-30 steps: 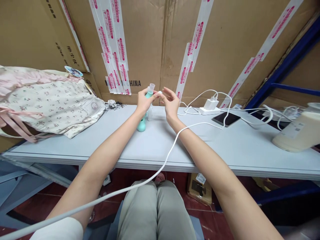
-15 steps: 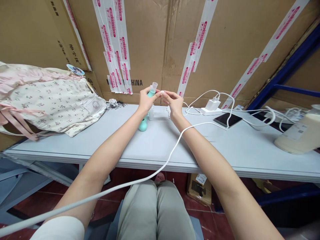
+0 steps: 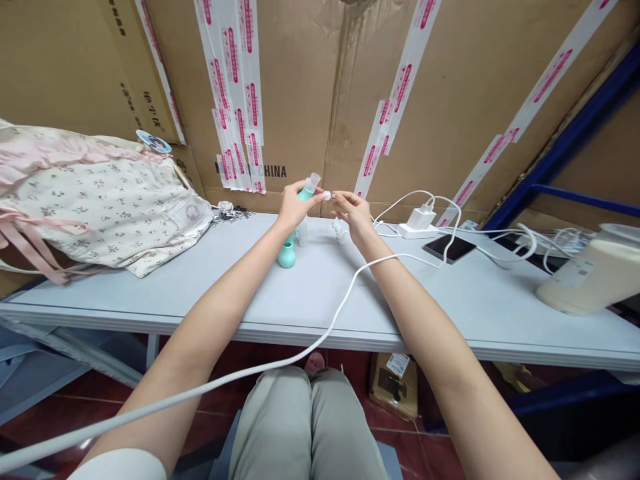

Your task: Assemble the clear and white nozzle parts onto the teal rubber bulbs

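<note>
My left hand (image 3: 295, 203) is closed around a mint-green tube-like piece (image 3: 306, 191) with a translucent flared top (image 3: 313, 179). Its thumb and fingertip also pinch a small white part (image 3: 327, 195) at the centre. On the other side of that part, my right hand (image 3: 351, 208) has its thumb and forefinger pinched together, very close to or touching it. Below my left hand a round mint-green piece with an open top (image 3: 287, 255) stands on the table. Beside it is a clear plastic piece (image 3: 303, 231), and another clear, ridged piece (image 3: 339, 231) stands under my right hand.
A floral bag (image 3: 100, 200) lies on the left of the grey table (image 3: 240, 280), with keys (image 3: 231, 213) by it. At right are a white charger (image 3: 421, 217), a phone (image 3: 450, 247) and a cream-filled container (image 3: 590, 273). A white cable (image 3: 300, 357) crosses over my arms.
My right fingertips have drawn slightly to the right, and the small white part shows more between the hands. The clear ridged piece under my right hand is now more visible. The view has shifted slightly.
</note>
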`<state>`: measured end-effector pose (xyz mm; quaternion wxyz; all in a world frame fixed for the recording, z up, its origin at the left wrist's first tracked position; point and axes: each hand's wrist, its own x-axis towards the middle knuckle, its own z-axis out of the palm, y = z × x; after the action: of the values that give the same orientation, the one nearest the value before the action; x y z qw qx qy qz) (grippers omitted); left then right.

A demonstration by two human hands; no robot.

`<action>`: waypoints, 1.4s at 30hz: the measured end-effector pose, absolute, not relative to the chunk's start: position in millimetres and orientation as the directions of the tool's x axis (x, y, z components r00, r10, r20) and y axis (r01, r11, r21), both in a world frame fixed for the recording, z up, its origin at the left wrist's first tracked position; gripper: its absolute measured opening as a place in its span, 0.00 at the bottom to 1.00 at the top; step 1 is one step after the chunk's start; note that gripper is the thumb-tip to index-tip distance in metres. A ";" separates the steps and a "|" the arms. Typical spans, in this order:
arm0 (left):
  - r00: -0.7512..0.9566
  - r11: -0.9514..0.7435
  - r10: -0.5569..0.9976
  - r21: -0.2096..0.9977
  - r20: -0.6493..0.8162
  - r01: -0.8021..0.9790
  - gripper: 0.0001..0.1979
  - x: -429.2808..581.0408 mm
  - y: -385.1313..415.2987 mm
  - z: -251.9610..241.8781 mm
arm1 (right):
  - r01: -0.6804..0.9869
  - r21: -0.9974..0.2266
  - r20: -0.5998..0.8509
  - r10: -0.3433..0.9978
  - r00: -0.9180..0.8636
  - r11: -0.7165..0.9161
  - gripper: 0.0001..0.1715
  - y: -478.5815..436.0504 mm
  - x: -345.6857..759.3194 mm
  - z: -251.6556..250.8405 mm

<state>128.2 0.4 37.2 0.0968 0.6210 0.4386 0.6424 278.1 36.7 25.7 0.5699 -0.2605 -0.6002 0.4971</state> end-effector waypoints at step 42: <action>-0.366 -0.476 0.695 0.777 0.620 0.413 0.13 91.4 16.0 29.3 | 0.827 0.212 0.210 0.802 -0.559 0.521 0.10 77.6 263.0 10.3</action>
<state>91.4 16.0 29.3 0.1072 0.5529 0.5007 0.6574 263.0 77.6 10.3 0.0426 -0.4676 -0.8710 -0.1447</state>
